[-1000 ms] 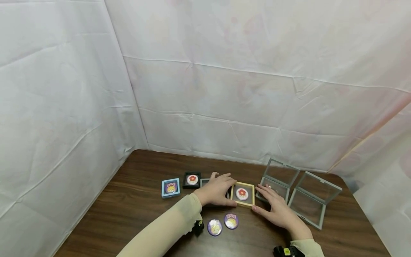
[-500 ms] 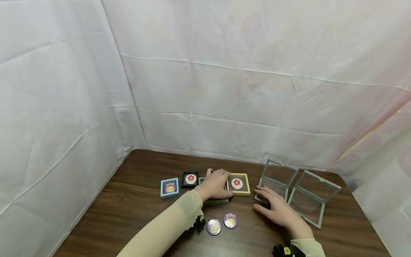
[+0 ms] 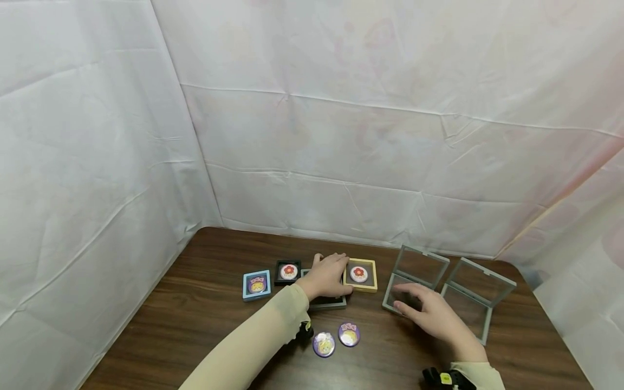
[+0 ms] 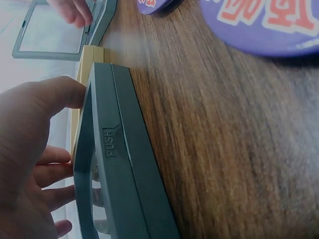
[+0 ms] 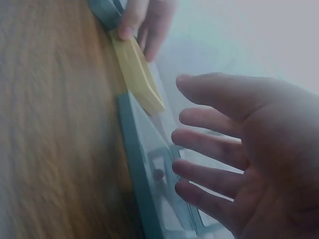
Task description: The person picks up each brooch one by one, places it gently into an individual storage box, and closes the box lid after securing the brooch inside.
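Observation:
My left hand (image 3: 325, 277) lies over a closed grey display case (image 4: 117, 149) marked "PUSH", its fingertips at the left edge of a yellow case (image 3: 372, 283). A round badge with a red flower (image 3: 358, 274) shows inside the yellow case. To the right, my right hand (image 3: 431, 314) hovers over the base of an open grey case (image 3: 396, 292), fingers relaxed and holding nothing. That case has its clear lid raised. The right wrist view shows the right fingers (image 5: 209, 144) spread beside its edge. My left hand hides part of the closed grey case.
Farther left are a blue case (image 3: 257, 285) with a purple badge and a black case (image 3: 287, 272) with a flower badge. Two purple badges (image 3: 324, 344) lie in front. Another open grey case (image 3: 480, 295) stands at right. White cloth (image 3: 312, 135) hangs behind the table.
The yellow case has moved back and left, beside the closed grey case. My right hand has left it and now hovers over the nearer open case, which has shifted slightly left.

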{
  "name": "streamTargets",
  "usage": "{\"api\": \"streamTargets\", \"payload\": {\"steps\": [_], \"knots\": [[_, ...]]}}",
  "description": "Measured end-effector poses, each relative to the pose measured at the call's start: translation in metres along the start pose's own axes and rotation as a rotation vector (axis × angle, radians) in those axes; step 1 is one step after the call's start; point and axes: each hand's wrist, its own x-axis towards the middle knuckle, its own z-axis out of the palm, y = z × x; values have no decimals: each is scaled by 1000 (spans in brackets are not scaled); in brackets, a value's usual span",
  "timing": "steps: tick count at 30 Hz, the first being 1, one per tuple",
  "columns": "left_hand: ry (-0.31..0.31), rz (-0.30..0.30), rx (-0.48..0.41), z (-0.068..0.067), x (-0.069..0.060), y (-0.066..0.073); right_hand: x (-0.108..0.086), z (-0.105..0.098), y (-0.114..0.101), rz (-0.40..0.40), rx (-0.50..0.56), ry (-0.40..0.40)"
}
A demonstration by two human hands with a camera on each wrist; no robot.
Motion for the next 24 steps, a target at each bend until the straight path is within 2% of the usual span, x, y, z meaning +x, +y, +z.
{"api": "streamTargets", "payload": {"steps": [9,17,24], "knots": [[13,13,-30,1,-5,-3,-15,-19,23,88,-67,173],[67,37,-41,1,-12,-9,-24,-32,42,188,-59,271],[135,61,-53,-1,-24,-16,-24,-30,48,210,-83,384]]}}
